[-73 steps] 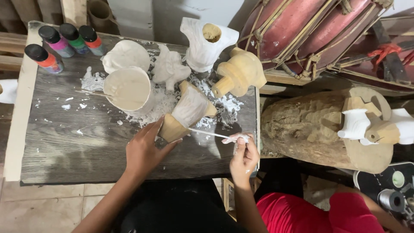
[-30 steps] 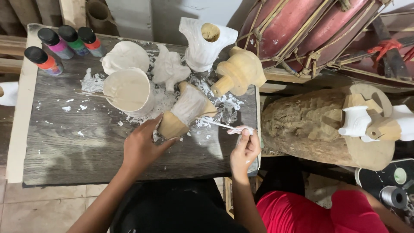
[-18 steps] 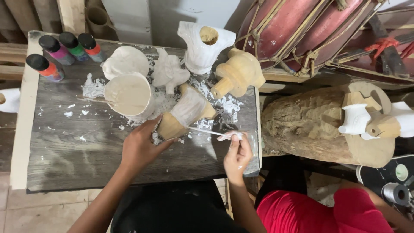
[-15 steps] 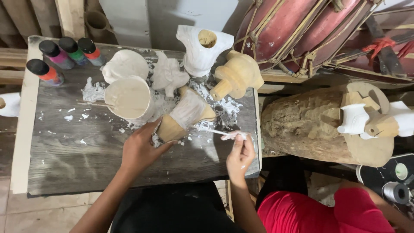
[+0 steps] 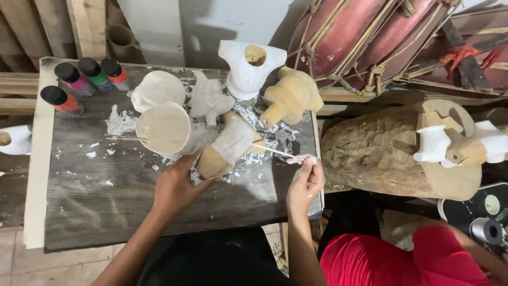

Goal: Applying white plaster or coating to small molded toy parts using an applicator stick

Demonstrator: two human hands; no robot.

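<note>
**Desk:** Head view, what do the hands hold?

**Photographer:** The left hand (image 5: 174, 186) has its grip closed round the bare wooden base of a half-whitened carved piece (image 5: 226, 148) lying tilted on the worktop (image 5: 79, 196). The right hand (image 5: 306, 182) pinches the end of a thin brush (image 5: 280, 153), whose tip touches the piece's white upper part, up and to the left of that grip.

**Desk:** Containers?

**Photographer:** Just above the left grip stands a cup of cream-white paint (image 5: 165, 128), nearly full, a stick across its rim. Beyond it lies a white bowl-like shape (image 5: 156, 89); I cannot tell what it holds. Four capped paint bottles (image 5: 84, 79) stand far to the left.

**Desk:** What crowds them?

**Photographer:** A white-coated carving (image 5: 248, 69) and a plain wooden carving (image 5: 292, 98) sit beyond the brush; white flakes litter the boards. Right of the right grip lies a rough log (image 5: 370, 153).
</note>
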